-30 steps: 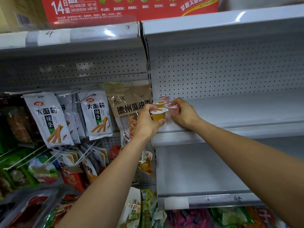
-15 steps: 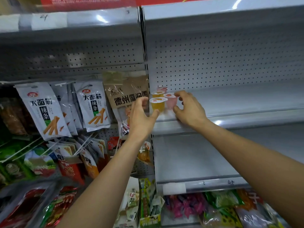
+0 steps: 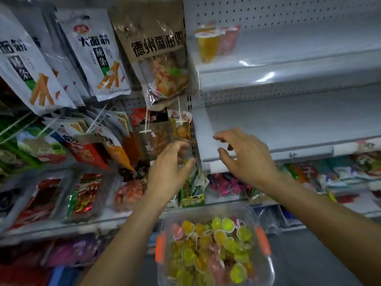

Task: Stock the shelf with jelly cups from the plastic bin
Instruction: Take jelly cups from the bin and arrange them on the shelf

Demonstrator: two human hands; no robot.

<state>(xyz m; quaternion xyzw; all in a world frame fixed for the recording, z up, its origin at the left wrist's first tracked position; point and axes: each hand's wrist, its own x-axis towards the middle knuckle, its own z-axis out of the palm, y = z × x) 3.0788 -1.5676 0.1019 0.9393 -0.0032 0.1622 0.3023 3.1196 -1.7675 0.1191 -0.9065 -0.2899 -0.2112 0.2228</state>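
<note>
Left grip [image 3: 167, 169], right grip [image 3: 248, 159] lowered, jelly cups [image 3: 208, 46] above

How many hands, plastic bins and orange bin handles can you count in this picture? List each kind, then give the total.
Hands: 2, left hand and right hand
Plastic bin: 1
Orange handles: 2
Total: 5

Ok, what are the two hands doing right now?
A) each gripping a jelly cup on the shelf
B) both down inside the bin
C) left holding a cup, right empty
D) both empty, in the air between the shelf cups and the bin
D: the left hand and the right hand hold nothing, fingers loosely spread, below the jelly cups on the shelf and above the plastic bin.
</note>
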